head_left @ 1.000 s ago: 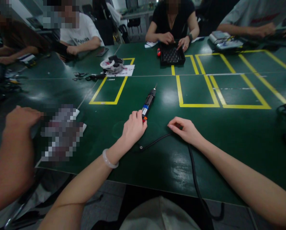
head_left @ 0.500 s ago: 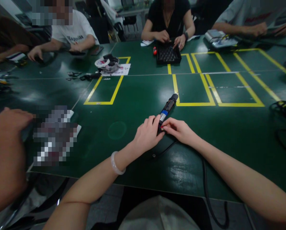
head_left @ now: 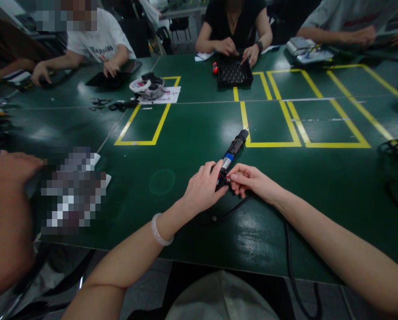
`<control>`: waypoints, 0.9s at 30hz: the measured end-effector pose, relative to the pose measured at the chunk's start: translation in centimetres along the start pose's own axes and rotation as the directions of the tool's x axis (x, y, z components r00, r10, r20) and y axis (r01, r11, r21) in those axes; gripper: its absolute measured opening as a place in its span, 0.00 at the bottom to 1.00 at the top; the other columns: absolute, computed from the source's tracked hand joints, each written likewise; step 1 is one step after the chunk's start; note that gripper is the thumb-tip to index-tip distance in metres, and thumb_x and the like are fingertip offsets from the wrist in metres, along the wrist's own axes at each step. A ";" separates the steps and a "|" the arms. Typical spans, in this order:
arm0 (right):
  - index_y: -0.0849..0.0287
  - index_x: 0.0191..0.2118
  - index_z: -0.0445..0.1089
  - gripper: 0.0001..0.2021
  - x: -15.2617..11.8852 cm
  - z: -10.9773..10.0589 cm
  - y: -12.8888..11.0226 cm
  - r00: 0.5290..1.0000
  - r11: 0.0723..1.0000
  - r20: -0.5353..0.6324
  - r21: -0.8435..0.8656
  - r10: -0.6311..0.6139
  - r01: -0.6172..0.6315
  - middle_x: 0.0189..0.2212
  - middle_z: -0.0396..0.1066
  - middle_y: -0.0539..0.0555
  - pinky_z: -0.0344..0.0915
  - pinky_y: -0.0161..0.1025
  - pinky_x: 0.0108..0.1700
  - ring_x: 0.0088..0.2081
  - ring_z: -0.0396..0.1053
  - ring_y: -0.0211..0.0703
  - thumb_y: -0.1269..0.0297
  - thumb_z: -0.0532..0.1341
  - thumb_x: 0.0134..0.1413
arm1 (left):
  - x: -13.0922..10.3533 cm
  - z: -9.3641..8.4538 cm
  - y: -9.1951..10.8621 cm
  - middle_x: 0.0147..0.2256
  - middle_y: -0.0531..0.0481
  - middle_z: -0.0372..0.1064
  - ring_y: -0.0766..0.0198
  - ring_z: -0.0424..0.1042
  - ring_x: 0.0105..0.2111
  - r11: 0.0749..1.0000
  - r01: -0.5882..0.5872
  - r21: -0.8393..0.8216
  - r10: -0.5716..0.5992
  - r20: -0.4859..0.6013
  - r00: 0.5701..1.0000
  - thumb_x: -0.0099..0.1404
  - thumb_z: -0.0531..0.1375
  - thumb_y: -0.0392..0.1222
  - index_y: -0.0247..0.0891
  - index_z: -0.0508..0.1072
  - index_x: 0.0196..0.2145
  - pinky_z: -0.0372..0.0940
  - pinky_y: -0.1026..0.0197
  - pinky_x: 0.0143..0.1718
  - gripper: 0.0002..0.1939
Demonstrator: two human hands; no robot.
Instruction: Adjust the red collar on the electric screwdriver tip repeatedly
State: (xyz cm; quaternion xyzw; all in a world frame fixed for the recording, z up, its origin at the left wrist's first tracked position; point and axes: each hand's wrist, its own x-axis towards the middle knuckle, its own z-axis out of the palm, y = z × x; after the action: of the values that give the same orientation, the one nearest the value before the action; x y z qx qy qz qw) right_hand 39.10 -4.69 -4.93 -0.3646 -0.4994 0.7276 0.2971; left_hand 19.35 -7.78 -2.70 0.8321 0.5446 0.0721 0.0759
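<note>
A slim black tool with a blue and silver band lies slanted on the green table, its pronged tip pointing away from me. My left hand is wrapped over the tool's near end. My right hand is just right of that end, thumb and index finger pinched on a small part with red on it, too small to name. A thin black cable runs from beneath my right hand to a small round end on the table.
Yellow tape outlines mark the green table. Across it, a person's hands work in a black tray. Tape rolls sit at the back left. Another person's arm reaches in at the left.
My right hand has drawn slightly right from the tool's near end, and its lower fingers now show. At the back left, a person's hand has shifted over a dark flat object.
</note>
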 end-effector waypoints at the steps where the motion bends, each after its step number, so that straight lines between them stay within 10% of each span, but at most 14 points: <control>1: 0.60 0.39 0.68 0.17 0.0 0.0 0.1 1.000 1.000 0.002 -0.008 -0.023 0.023 0.23 0.72 0.48 0.66 0.30 0.21 0.23 0.70 0.35 0.52 0.69 0.53 | 0.0 0.0 0.0 0.58 0.40 0.60 0.52 0.66 0.53 1.000 0.000 0.001 0.000 0.001 1.000 0.69 0.57 0.51 0.37 0.52 0.67 0.69 0.51 0.48 0.34; 6: 0.60 0.43 0.73 0.12 -0.1 0.3 0.6 0.975 0.938 -0.003 -0.275 -0.222 0.213 0.27 0.71 0.49 0.68 0.33 0.25 0.25 0.68 0.35 0.59 0.66 0.57 | 0.0 0.0 -0.1 0.59 0.40 0.60 0.51 0.66 0.54 1.000 -0.002 -0.004 0.002 0.005 1.000 0.68 0.58 0.51 0.37 0.51 0.67 0.69 0.51 0.48 0.36; 13: 0.57 0.45 0.75 0.07 -0.4 -0.3 0.7 0.873 0.594 0.191 -0.666 -0.449 0.452 0.39 0.72 0.56 0.69 0.37 0.35 0.37 0.72 0.41 0.65 0.60 0.65 | 0.1 -0.1 -0.1 0.58 0.39 0.59 0.51 0.66 0.53 1.000 0.001 -0.012 -0.001 0.023 1.000 0.67 0.59 0.51 0.37 0.51 0.67 0.69 0.51 0.49 0.37; 27: 0.56 0.43 0.74 0.09 -1.0 -0.6 0.2 0.837 0.205 0.303 -0.879 -0.456 0.430 0.42 0.73 0.59 0.68 0.42 0.43 0.43 0.70 0.48 0.63 0.56 0.68 | 0.0 -0.2 0.0 0.58 0.39 0.59 0.52 0.66 0.52 1.000 0.001 0.001 -0.001 0.011 1.000 0.66 0.60 0.53 0.38 0.51 0.67 0.69 0.52 0.48 0.38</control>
State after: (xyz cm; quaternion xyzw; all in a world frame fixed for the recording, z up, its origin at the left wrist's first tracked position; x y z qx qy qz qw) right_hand 40.14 -5.23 -5.08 -0.3158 -0.8974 0.1948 0.2388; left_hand 19.29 -7.73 -2.56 0.8323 0.5445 0.0673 0.0785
